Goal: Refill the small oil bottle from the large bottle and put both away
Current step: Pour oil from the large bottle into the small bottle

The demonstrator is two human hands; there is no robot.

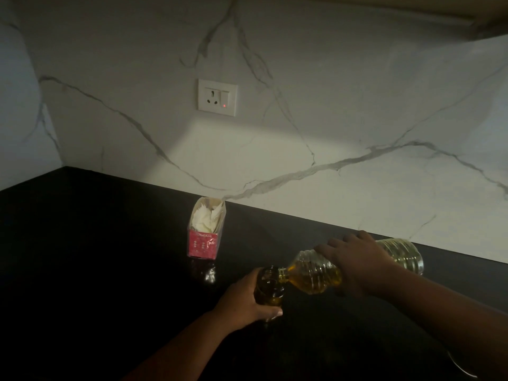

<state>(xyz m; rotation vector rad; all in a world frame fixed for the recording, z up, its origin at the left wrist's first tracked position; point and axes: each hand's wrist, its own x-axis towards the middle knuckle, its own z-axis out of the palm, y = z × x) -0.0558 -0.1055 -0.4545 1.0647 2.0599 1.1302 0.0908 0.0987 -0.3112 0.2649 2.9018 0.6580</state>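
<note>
1. While your left hand [244,295] hides most of it, the small oil bottle [269,290] stands on the dark counter [96,257], seemingly part-filled.
2. Your right hand [354,259] grips the large bottle [316,273], tipped with its mouth at the small bottle's opening.
3. Your left fingers curl round the small bottle.
4. Behind stands a red carton [204,235].

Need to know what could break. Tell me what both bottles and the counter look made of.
Large bottle: clear ribbed plastic, probably; the oil shows through. Small bottle: dark and glossy, possibly glass; too dim to be sure. Counter: black polished stone, by its reflections.
</note>
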